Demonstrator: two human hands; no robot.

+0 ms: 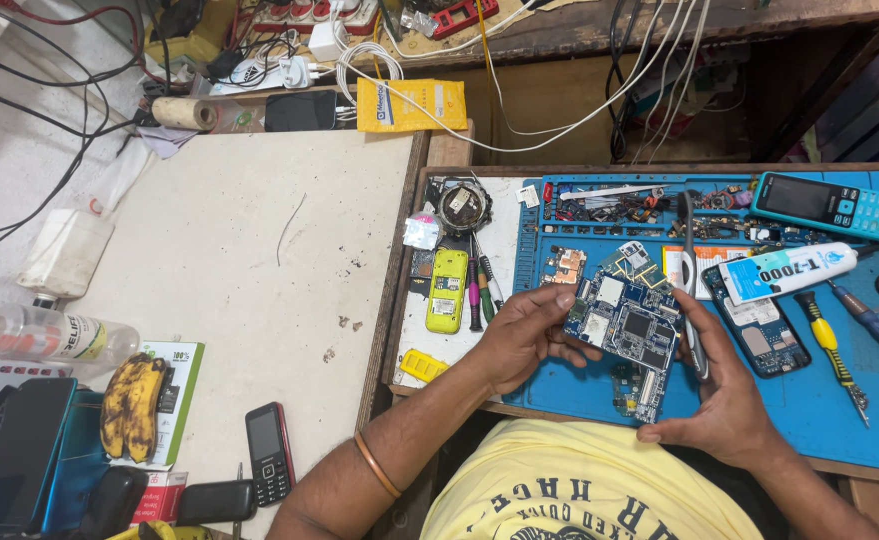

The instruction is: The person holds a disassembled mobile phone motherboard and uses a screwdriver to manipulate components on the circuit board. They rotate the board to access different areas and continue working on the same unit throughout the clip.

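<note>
Two hands work over a blue repair mat [859, 420] set in a wooden tray. Left hand [519, 335] pinches a blue circuit board [627, 320] by its left edge, thumb on top, fingers under. Board is held just above the mat, approx. centre-front of the work area. Board is flat, rigid, roughly rectangular w/ notched outline; long axis runs upper-left to lower-right, top face tilted toward the camera. Surface carries square silver shield cans, dark chips and gold contact pads.

Right hand [724, 400] is closed around slim metal tweezers [692, 300], thumb and fingers pressed on the shaft. Tweezers run near-vertical in the view, far end pointing away from the person, alongside the board's right edge; whether the tips touch the board cannot be told.

Adjacent items:
- White glue tube [789, 270], cylindrical, lying approx. horizontal, right of board.
- Yellow-handled screwdriver [829, 350], tip toward lower right.
- Teal keypad phone [824, 203], top right of mat.
- Yellow phone shell [447, 290], glossy plastic, left of mat, upright axis.
- Second green board [637, 390] lies on mat just below the held one.
- Bananas [134, 405], browned, far left on white table.
</note>
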